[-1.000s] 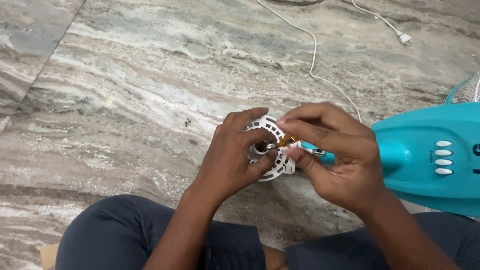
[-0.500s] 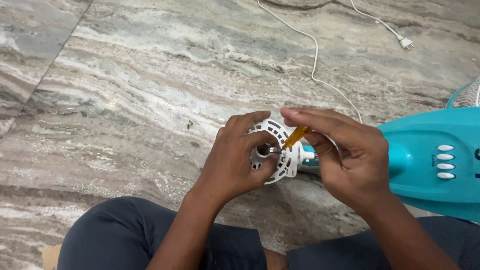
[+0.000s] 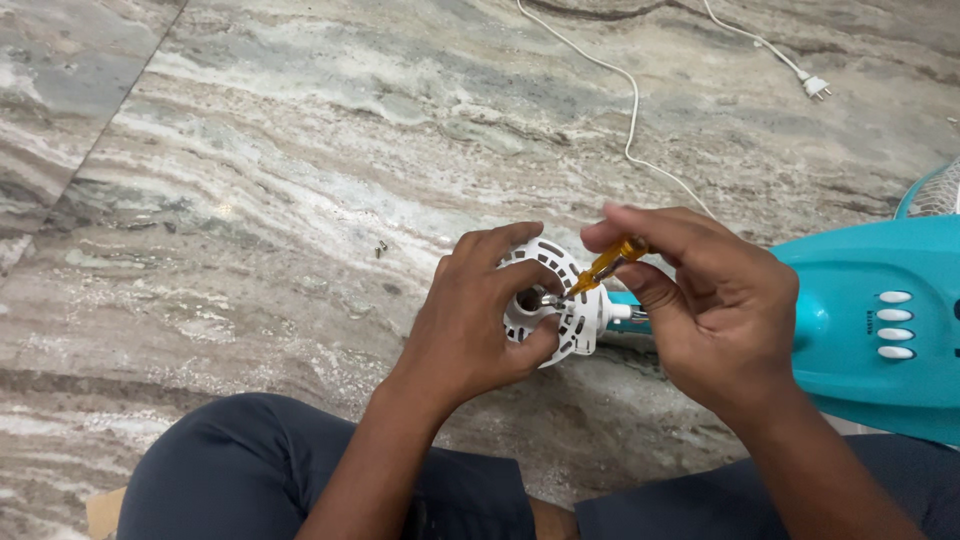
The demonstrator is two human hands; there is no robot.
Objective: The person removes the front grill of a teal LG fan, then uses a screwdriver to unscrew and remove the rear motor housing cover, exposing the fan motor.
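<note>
Head view: left hand [image 3: 470, 315] curls around the white disc [image 3: 560, 310], gripping it; right hand [image 3: 715, 310] pinches a yellow screwdriver [image 3: 600, 268], tip at the hub.

1. Left hand [image 3: 470, 320] wraps white slotted fan hub [image 3: 560, 310], thumb at its 6 o'clock rim.
2. Right hand [image 3: 720, 310] pinches small yellow-handled screwdriver [image 3: 605, 264]; tip sits at hub centre.
3. Teal fan base [image 3: 880, 320] at 3 o'clock, white buttons [image 3: 894, 324] on it.
4. Two small screws [image 3: 380, 247] on marble floor [image 3: 300, 150] at 9 o'clock of the hub.
5. White cord [image 3: 630, 100] and plug [image 3: 815, 87] at 12–1 o'clock.
6. Dark trousers [image 3: 250, 470] at 6 o'clock.
</note>
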